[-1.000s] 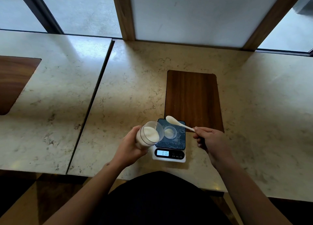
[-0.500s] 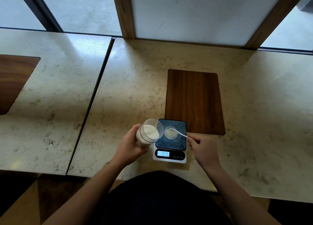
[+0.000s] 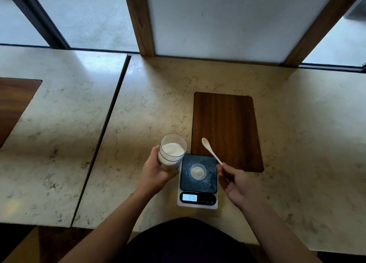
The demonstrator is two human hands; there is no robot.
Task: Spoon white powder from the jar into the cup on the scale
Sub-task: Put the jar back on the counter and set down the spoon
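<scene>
The left hand (image 3: 158, 172) wraps a clear plastic jar of white powder (image 3: 172, 152), tilted, just left of the small digital scale (image 3: 198, 183) on the pale marble counter (image 3: 138, 114). The right hand (image 3: 237, 185) pinches a white plastic spoon (image 3: 211, 151), bowl raised and seemingly empty. A small clear cup (image 3: 198, 171) holding powder sits on the scale.

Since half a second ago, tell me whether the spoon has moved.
Yes. The spoon has lifted off the cup and swung away, its bowl now over the wooden board beyond the scale.
</scene>
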